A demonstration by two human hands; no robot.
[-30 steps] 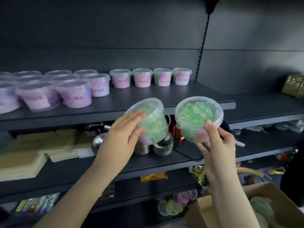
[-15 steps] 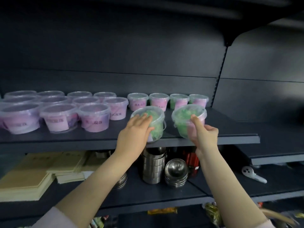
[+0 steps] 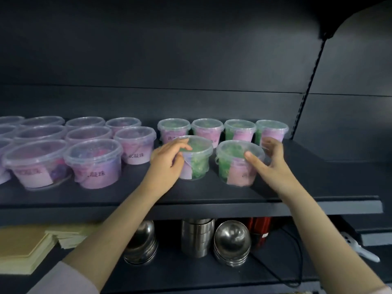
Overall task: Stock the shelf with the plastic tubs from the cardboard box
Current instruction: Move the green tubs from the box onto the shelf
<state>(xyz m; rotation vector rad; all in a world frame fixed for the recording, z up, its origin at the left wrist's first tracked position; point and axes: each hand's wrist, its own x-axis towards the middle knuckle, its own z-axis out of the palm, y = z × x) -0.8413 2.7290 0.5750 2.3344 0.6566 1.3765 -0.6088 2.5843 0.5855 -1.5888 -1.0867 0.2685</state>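
Head view: placing step; two tubs seated on the shelf point(image 3: 212, 194).
Purple tubs point(image 3: 93, 164): 9 o'clock, in rows.
Left hand point(image 3: 167, 164): grip curled round left green tub point(image 3: 196, 160).
Right green tub point(image 3: 237, 164): just beside, at 3 o'clock; right hand point(image 3: 269, 164) grip clasps it.
Back row point(image 3: 239, 132): 12 o'clock.
Next, judged: release both, fetch more from the cardboard box, unseen.

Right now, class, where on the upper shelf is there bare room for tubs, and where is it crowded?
Bare: the shelf right of the right green tub; also its front strip along the edge. Crowded: the left, purple tubs.
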